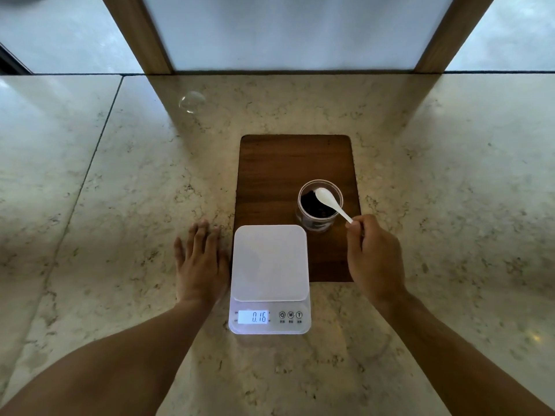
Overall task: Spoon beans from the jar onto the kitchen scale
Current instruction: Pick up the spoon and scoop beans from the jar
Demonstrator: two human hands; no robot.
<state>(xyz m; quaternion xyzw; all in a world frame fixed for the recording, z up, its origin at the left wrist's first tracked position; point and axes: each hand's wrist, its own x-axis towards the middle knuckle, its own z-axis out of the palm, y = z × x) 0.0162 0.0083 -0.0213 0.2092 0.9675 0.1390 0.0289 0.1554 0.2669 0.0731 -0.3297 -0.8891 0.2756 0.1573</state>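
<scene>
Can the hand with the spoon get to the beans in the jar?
Probably yes. The right hand holds the spoon over the open jar, with no lid or anything else blocking the dark beans.

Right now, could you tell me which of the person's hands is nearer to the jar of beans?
Right. The right hand holds the spoon just beside the jar; the left hand lies flat on the counter beyond the scale.

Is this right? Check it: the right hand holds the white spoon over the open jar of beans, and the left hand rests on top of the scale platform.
Not quite. In the head view the left hand lies flat on the marble counter beside the kitchen scale, not on its platform. The rest holds: the right hand holds the white spoon over the open jar of beans.
</scene>
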